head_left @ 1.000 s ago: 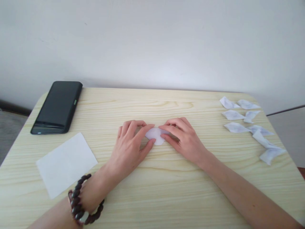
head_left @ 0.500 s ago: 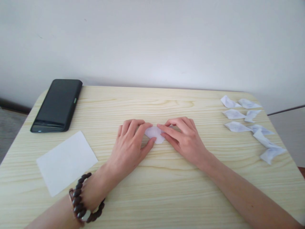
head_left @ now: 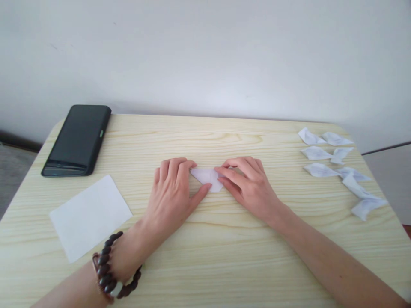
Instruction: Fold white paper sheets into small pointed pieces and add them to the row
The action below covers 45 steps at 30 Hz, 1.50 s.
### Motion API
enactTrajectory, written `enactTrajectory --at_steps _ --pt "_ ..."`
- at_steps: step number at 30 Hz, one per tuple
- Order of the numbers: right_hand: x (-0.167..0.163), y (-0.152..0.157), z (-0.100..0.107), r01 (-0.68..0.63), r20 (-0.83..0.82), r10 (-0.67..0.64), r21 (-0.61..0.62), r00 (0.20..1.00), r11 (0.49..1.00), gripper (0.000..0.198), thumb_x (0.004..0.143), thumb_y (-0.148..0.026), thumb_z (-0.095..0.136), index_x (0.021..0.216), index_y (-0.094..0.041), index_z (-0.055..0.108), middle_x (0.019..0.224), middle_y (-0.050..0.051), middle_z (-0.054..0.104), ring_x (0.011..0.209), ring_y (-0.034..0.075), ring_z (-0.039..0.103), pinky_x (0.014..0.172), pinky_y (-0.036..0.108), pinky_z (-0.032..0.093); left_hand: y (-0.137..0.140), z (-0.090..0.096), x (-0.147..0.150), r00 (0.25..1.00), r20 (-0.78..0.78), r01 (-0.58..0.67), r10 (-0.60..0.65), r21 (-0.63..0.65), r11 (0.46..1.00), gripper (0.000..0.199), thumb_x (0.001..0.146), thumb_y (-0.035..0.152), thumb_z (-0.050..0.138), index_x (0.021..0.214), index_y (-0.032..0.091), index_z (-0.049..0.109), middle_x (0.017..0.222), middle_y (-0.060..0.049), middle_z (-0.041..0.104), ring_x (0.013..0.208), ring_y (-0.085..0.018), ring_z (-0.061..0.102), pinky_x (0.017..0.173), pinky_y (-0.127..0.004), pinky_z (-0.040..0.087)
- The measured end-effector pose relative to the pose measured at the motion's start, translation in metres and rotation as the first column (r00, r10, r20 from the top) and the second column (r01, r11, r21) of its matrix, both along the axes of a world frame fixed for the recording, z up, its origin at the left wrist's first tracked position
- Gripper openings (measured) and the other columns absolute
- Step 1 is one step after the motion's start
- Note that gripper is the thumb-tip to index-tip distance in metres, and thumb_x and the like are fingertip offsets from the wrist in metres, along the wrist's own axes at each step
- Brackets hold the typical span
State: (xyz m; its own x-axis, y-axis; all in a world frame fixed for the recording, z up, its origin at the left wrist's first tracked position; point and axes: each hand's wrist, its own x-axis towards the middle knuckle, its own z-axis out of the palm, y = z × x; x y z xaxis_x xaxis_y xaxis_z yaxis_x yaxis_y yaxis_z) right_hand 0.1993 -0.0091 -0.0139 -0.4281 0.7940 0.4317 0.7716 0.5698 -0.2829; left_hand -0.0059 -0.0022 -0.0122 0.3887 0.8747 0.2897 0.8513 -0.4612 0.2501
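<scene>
A small white folded paper point(head_left: 207, 177) lies on the table between my hands, its long straight edge at the far side and its left end pointed. My left hand point(head_left: 171, 188) presses the tip of its thumb on the paper's near edge. The index finger of that hand is bent beside the paper's left corner. At the other end, my right hand point(head_left: 252, 182) pinches the paper between thumb and index finger, hiding most of its right end. A bracelet of dark beads point(head_left: 105, 271) circles my left wrist.
On the left a white rectangular sheet point(head_left: 90, 218) lies flat, with a black phone point(head_left: 77, 141) behind it. Several folded white paper shapes point(head_left: 317, 170) are grouped along the right side of the wood-grain table point(head_left: 205, 265). A pale wall point(head_left: 205, 55) rises behind the table's far edge.
My left index finger has moved left off the paper's far edge, so its pointed left end shows more. The right hand has stayed almost in place.
</scene>
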Motion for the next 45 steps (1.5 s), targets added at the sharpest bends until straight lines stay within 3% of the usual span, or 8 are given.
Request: enactTrajectory --at_steps 11,27,32,37,45 --pt "0.0014 -0.0001 0.0004 0.023 0.009 -0.023 -0.027 1.0 0.999 0.02 0.093 -0.025 0.055 0.105 -0.017 0.068 0.098 0.008 0.065 0.093 0.021 0.056 0.083 0.036 0.042 -0.0034 0.0047 0.0009 0.988 -0.14 -0.046 0.06 0.1 0.994 0.044 0.085 0.051 0.056 0.104 0.011 0.054 0.102 -0.013 0.06 0.096 -0.03 0.055 0.08 -0.04 0.045" --pt "0.0005 -0.0018 0.0013 0.035 0.013 -0.035 0.006 0.999 0.999 0.018 0.093 -0.024 0.055 0.104 -0.019 0.068 0.097 0.006 0.066 0.09 0.02 0.056 0.082 0.036 0.041 -0.0044 0.007 0.0024 0.99 -0.128 -0.05 0.065 0.118 0.992 0.039 0.084 0.047 0.059 0.099 0.011 0.054 0.097 -0.013 0.061 0.091 -0.029 0.057 0.075 -0.039 0.045" --pt "0.0017 -0.0006 -0.0001 0.017 0.0 -0.017 0.001 1.0 1.0 0.022 0.092 -0.023 0.056 0.11 -0.018 0.067 0.095 0.007 0.064 0.09 0.02 0.055 0.082 0.036 0.041 -0.0008 0.0054 0.0005 0.997 -0.078 0.016 -0.01 0.078 0.997 0.031 0.087 0.043 0.058 0.098 0.014 0.052 0.097 -0.011 0.06 0.092 -0.028 0.055 0.077 -0.039 0.046" --pt "0.0025 0.0011 -0.002 0.005 -0.052 -0.008 -0.06 0.999 0.998 0.018 0.092 -0.024 0.056 0.106 -0.021 0.068 0.098 0.006 0.062 0.093 0.019 0.054 0.085 0.036 0.041 0.0028 0.0033 -0.0018 0.994 0.011 0.111 -0.111 0.001 0.994 0.032 0.089 0.037 0.056 0.113 0.016 0.051 0.108 -0.011 0.058 0.101 -0.027 0.051 0.086 -0.041 0.046" --pt "0.0016 -0.0004 0.0004 -0.039 0.005 0.039 -0.022 0.999 0.999 0.017 0.094 -0.021 0.054 0.105 -0.022 0.067 0.101 0.005 0.067 0.095 0.018 0.055 0.084 0.035 0.039 0.0009 0.004 -0.0001 0.985 -0.003 0.17 -0.17 0.07 0.983 0.024 0.09 0.029 0.056 0.112 0.019 0.061 0.11 -0.01 0.061 0.104 -0.028 0.05 0.087 -0.042 0.047"
